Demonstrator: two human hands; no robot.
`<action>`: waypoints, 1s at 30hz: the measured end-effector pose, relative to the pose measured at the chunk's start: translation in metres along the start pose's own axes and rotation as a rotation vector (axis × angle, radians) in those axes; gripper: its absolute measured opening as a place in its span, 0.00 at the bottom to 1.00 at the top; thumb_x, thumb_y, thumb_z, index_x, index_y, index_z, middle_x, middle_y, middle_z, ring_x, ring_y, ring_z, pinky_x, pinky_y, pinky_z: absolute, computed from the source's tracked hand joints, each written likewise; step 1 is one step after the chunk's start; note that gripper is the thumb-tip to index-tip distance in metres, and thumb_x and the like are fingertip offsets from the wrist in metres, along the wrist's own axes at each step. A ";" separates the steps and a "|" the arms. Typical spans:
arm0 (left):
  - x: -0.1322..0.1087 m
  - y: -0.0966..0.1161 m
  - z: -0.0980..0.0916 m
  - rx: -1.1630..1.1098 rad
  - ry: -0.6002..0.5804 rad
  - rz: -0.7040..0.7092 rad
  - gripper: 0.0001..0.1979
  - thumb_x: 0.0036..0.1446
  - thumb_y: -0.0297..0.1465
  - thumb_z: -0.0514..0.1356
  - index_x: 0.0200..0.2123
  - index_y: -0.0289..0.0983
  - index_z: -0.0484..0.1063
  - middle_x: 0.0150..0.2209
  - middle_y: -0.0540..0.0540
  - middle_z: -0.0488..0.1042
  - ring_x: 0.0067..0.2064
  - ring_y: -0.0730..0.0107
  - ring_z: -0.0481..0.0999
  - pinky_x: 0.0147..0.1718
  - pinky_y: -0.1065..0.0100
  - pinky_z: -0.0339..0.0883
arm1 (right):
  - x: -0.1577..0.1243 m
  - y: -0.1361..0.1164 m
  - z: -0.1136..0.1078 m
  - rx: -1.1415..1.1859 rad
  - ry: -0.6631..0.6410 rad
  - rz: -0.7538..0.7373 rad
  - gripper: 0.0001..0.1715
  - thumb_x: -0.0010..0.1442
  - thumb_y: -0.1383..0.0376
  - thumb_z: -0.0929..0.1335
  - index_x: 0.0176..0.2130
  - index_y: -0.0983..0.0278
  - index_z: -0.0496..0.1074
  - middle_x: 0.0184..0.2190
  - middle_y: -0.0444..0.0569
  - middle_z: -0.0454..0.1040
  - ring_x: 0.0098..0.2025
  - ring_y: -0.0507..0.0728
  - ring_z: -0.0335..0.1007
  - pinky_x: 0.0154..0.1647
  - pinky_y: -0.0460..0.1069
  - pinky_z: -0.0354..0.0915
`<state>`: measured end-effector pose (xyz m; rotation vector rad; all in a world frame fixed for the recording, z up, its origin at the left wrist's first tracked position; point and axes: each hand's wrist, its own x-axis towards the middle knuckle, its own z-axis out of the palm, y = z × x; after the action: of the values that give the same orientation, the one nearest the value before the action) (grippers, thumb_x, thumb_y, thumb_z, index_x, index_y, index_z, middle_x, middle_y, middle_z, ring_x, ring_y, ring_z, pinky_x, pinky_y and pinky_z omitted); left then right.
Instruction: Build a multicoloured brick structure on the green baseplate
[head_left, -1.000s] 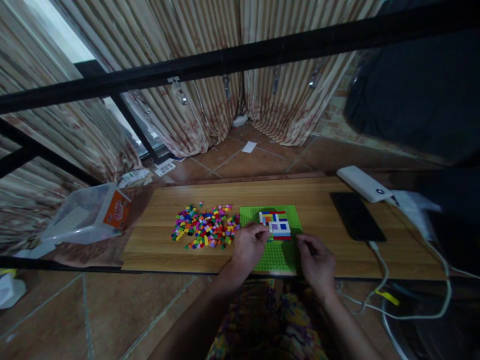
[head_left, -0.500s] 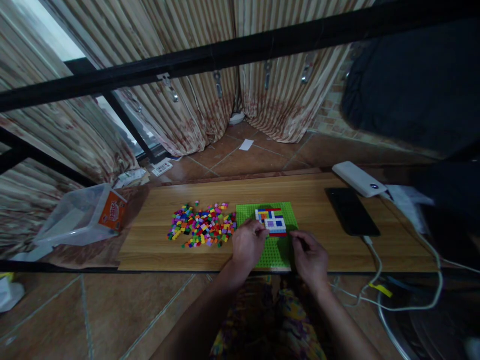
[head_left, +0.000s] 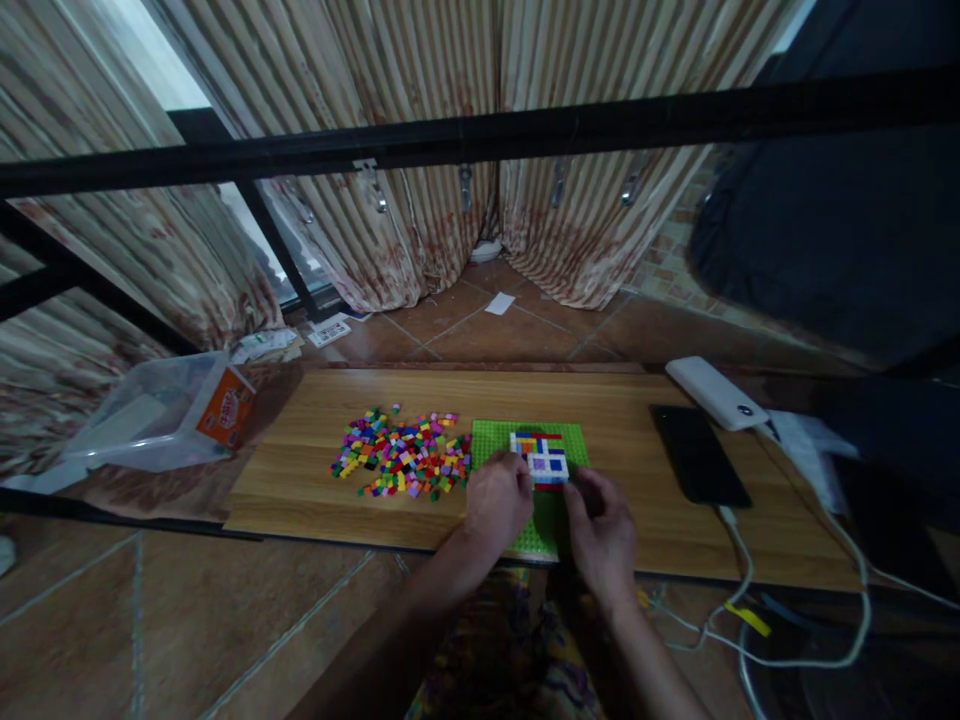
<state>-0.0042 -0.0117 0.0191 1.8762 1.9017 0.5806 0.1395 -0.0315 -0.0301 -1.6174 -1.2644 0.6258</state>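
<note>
Curtains (head_left: 420,150) filled most of the top of the frame, striped and a bit stained, with a black bar (head_left: 480,140) running straight across in front of them. Below that, the wooden desk (head_left: 315,480) took up the middle, stretching from left of centre over to the right edge. A clear plastic bin (head_left: 150,415) with an orange label lay tipped on its side at the middle left, just off the desk's left end.

Both hands came in from the bottom centre. The left hand (head_left: 499,505) sat on the green baseplate (head_left: 495,440), fingers curled in and touching the left side of the build (head_left: 541,455). The right hand (head_left: 604,530) was just beside it at the build's lower right, also loosely curled. Honestly couldn't tell if either one had a brick pinched in it, the fingers hid that.

The baseplate lay flat at the centre of the desk, and the build was a small patch of white, blue, red and yellow bricks near its top edge. A loose pile of bricks (head_left: 401,465) in mixed colours lay spread just left of the baseplate.

Right of centre, a black phone (head_left: 699,455) lay flat, with a white power bank (head_left: 716,392) just above it and a white cable (head_left: 739,560) trailing off toward the lower right.
</note>
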 end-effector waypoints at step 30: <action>-0.042 -0.123 -0.065 0.039 0.320 -0.345 0.14 0.56 0.30 0.58 0.46 0.40 0.72 0.48 0.43 0.72 0.47 0.65 0.74 0.46 0.66 0.67 | 0.008 -0.007 0.029 -0.104 -0.054 0.064 0.46 0.52 0.42 0.68 0.58 0.69 0.65 0.54 0.64 0.69 0.53 0.68 0.66 0.54 0.60 0.60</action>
<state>-0.1419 -0.0553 0.0041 1.4915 2.3881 0.7673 0.1148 -0.0131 -0.0346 -1.7420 -1.3072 0.6562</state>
